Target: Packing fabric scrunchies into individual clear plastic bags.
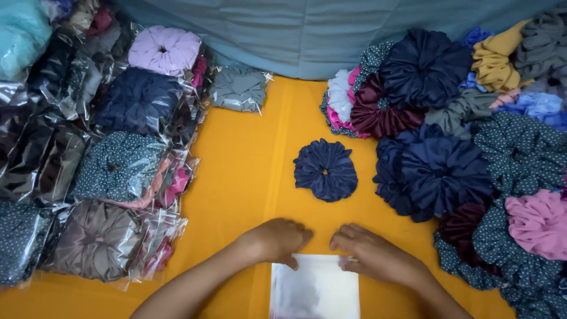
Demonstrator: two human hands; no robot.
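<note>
A clear plastic bag (316,289) lies flat on the orange cloth (248,165) at the near edge. My left hand (279,239) rests curled on the bag's top left corner. My right hand (369,251) pinches the bag's top right edge with bent fingers. A single navy blue scrunchie (325,169) lies alone on the cloth just beyond both hands, touching neither.
A heap of loose scrunchies (460,153) in navy, maroon, dotted green, pink and mustard fills the right side. Several scrunchies packed in clear bags (112,171) are stacked along the left. One bagged grey scrunchie (239,88) lies at the back. A teal cloth (319,29) hangs behind.
</note>
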